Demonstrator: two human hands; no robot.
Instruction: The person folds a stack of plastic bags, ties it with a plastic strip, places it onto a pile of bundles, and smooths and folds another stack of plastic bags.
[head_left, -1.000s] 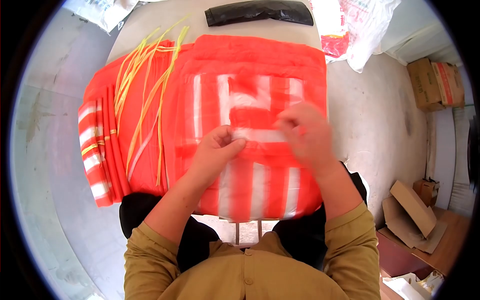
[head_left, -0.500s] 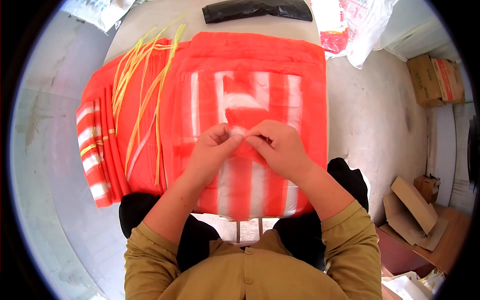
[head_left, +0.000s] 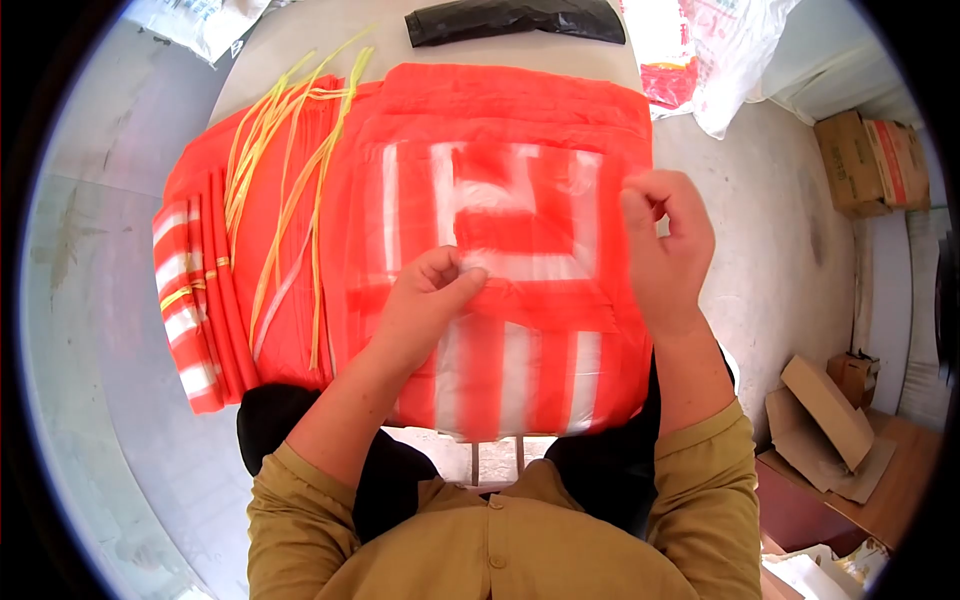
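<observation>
A red plastic bag with white stripes [head_left: 515, 370] lies spread on top of a stack of red plastic sheets or bags [head_left: 520, 95] in front of me. My left hand [head_left: 425, 300] is closed in a pinch on the film near the bag's middle. Out at the right edge of the stack, my right hand [head_left: 675, 245] has its thumb and fingers pinched on the red film, which is stretched toward it; the fingertips are slightly blurred. Between the hands, a folded layer with a white band shows.
Yellow ties [head_left: 285, 150] lie across the red sheets at left, beside rolled striped bags [head_left: 185, 310]. A black plastic roll [head_left: 515, 22] rests at the table's far end. White bags [head_left: 735, 60] hang at upper right. Cardboard boxes [head_left: 850, 160] and an open carton [head_left: 825, 430] stand at right.
My right hand has moved away from the left, up and to the right, drawing the striped film out flatter. The left hand has stayed almost in place.
</observation>
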